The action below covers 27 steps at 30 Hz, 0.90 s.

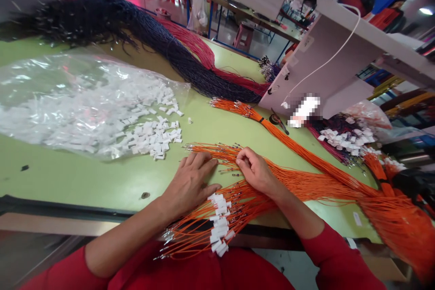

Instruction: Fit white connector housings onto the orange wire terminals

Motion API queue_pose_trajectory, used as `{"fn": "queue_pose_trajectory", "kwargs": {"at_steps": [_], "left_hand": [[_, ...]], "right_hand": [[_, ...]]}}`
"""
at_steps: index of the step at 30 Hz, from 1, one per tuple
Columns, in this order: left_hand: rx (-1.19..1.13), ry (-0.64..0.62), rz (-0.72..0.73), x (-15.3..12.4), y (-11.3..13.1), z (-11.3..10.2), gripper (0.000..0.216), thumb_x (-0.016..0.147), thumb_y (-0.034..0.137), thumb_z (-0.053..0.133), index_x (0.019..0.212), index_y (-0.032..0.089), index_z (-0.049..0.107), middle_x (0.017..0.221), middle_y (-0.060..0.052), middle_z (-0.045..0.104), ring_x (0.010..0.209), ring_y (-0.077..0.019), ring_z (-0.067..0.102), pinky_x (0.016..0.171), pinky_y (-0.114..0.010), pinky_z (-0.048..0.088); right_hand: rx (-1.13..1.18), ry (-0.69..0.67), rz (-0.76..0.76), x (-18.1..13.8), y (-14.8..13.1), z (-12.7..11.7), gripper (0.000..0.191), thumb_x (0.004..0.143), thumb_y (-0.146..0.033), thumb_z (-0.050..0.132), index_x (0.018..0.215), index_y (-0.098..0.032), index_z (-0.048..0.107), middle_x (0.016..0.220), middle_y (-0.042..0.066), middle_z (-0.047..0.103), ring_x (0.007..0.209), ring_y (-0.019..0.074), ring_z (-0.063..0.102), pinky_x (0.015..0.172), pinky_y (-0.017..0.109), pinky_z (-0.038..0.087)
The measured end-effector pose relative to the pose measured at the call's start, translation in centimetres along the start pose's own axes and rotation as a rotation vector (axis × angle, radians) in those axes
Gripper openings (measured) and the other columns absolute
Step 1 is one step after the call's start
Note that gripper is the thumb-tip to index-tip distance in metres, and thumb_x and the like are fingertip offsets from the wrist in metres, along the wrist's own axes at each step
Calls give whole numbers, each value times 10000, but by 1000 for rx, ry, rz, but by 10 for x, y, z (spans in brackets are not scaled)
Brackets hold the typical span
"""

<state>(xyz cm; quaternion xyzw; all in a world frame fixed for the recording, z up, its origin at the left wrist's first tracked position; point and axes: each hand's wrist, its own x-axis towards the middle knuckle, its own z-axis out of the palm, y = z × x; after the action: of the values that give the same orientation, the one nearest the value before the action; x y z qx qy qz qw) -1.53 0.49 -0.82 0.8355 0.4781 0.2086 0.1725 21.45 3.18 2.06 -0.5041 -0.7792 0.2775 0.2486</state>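
My left hand (192, 181) lies flat over the near ends of a loose spread of orange wires (288, 179), thumb and fingers apart. Just right of it, my right hand (256, 170) is curled in a pinch on an orange wire in that spread; its fingertips partly hide the wire. Metal terminals tip the wire ends. Between my forearms, a row of white plastic connector housings (220, 224) sits on orange wires that hang over the table's near edge. More white connector housings (158, 138) spill from a clear plastic bag (78, 108) to the left.
Behind my hands runs a tied orange wire bundle (282, 133). Thick dark blue wires (163, 45) and red wires (193, 43) stretch across the far side. A grey upright panel (326, 63) stands at the right on the green table (112, 179). Scissors (279, 122) lie beside it.
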Motion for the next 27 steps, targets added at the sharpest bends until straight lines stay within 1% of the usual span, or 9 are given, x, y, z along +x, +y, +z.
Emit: {"fn": "queue_pose_trajectory", "kwargs": {"at_steps": [2, 4, 7, 10, 12, 14, 16, 19, 27], "left_hand": [[-15, 25, -7, 0, 2, -1, 481, 849, 372, 729, 1271, 182, 598, 1271, -134, 575, 1121, -343, 521, 921, -499, 454], [-25, 31, -3, 1, 3, -2, 395, 852, 361, 723, 1198, 195, 629, 1262, -123, 579, 1114, -338, 525, 908, -490, 452], [-26, 25, -6, 1, 4, -3, 340, 840, 348, 734, 1135, 195, 659, 1245, -118, 585, 1111, -345, 525, 912, -501, 447], [-24, 30, -14, 1, 3, -1, 387, 831, 348, 742, 1175, 191, 661, 1247, -124, 590, 1118, -356, 522, 926, -520, 442], [-33, 32, -1, 1, 2, 0, 417, 836, 354, 737, 1207, 182, 656, 1248, -131, 591, 1128, -359, 519, 934, -522, 443], [-42, 32, 12, 1, 1, 0, 446, 842, 358, 732, 1237, 170, 644, 1241, -136, 592, 1135, -359, 516, 942, -525, 444], [-44, 29, 15, 1, 1, 0, 457, 846, 354, 728, 1252, 166, 636, 1248, -138, 588, 1131, -356, 517, 940, -527, 449], [-43, 22, 8, 1, 2, -1, 429, 845, 349, 730, 1222, 162, 647, 1252, -137, 586, 1119, -351, 523, 925, -522, 456], [-33, 28, -2, 2, 3, -2, 369, 831, 353, 746, 1149, 190, 651, 1236, -116, 592, 1102, -335, 526, 907, -492, 456]], "right_hand": [[52, -18, 70, -1, 1, 1, 12, 937, -217, 518, 925, -215, 520, 710, -43, 531, 584, 127, 492, 592, 248, 384], [41, -48, 114, 0, 3, 3, 61, 905, -224, 584, 942, -216, 537, 697, -54, 532, 577, 122, 499, 580, 240, 374], [-71, -87, 97, 3, 3, 6, 71, 857, -157, 636, 845, -208, 588, 681, -46, 543, 594, 122, 501, 598, 243, 368], [-161, -27, 53, 6, 1, 6, 80, 860, -130, 641, 902, -198, 633, 823, 3, 609, 700, 144, 562, 661, 260, 412], [-195, 35, 30, 5, -1, 6, 208, 853, -140, 671, 1049, -193, 627, 969, 44, 625, 754, 158, 583, 705, 278, 443], [-212, 64, -33, 4, -1, 6, 247, 860, -125, 662, 1093, -193, 619, 1057, 70, 612, 767, 160, 583, 738, 294, 460], [-229, 60, -135, 3, 0, 5, 146, 891, -98, 605, 989, -196, 648, 1052, 73, 610, 799, 169, 585, 765, 303, 462], [-305, 26, -232, 3, 4, 5, 184, 911, -78, 554, 828, -192, 672, 964, 67, 622, 863, 199, 585, 781, 319, 446], [-397, -69, -173, 3, 5, 4, 145, 899, -94, 583, 871, -178, 698, 934, 70, 633, 858, 208, 574, 784, 332, 439]]}}
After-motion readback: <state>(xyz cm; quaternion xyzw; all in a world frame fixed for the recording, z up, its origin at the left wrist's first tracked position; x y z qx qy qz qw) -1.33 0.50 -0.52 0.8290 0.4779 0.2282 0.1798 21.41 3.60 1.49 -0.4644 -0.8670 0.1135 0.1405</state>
